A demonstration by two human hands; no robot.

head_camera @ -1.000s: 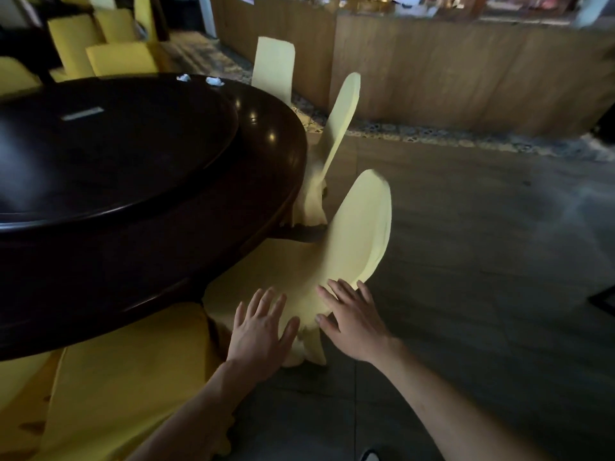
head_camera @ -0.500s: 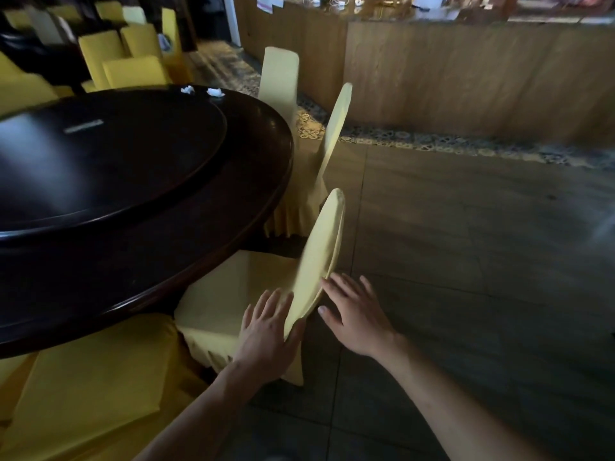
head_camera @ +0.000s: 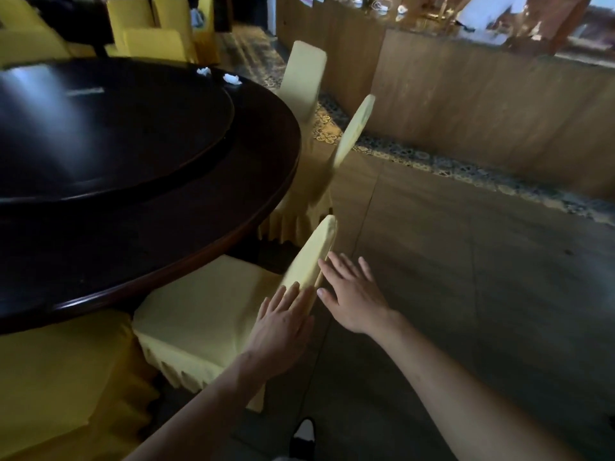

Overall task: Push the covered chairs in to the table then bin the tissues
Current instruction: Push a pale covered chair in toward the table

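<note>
Head view. We see a round dark table (head_camera: 199,234) filling the left side, with a raised inner disc (head_camera: 116,128). Nearest chair (head_camera: 206,304), in a pale yellow cover, has its seat partly under the table's edge, and we see its backrest edge-on. Left hand (head_camera: 279,331) lies flat on the backrest's lower part, fingers spread, clasping nothing. Right hand (head_camera: 352,294) is open with fingers extended, just beside the outer face of the backrest; we cannot tell whether it touches. Second covered chair (head_camera: 352,131) stands further along the rim, a third (head_camera: 304,81) beyond it. Two crumpled white tissues (head_camera: 232,78) sit close together on the table's far edge. A shoe (head_camera: 303,434) shows on the tiled floor (head_camera: 466,294). A wooden counter (head_camera: 482,104) runs along the right.
</note>
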